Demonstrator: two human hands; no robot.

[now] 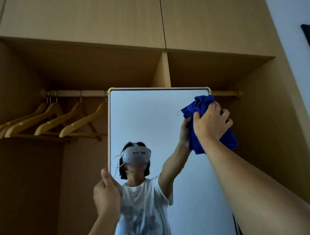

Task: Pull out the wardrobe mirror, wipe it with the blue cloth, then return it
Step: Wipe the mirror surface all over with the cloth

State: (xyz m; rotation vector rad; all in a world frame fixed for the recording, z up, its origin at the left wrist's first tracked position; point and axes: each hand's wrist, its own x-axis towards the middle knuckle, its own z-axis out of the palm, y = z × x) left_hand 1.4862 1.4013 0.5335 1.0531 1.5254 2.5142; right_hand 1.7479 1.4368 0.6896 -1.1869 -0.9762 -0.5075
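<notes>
Mirror (150, 121) upright before open wardrobe (255, 96), frame top level with hanging rail (76, 93). Blue cloth (199, 105) bunched against glass near upper right corner, clenched in right hand (210, 122). Left hand (106, 191) grips mirror's left edge, fingers wrapped round frame. Wooden hangers (50, 119) on rail, left of mirror.

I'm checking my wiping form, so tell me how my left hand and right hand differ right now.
The left hand sits low on the mirror's left edge; the right hand is up near its top right corner. The left hand grips the bare frame; the right hand grips the bunched blue cloth against the glass. Both have fingers curled round something.
</notes>
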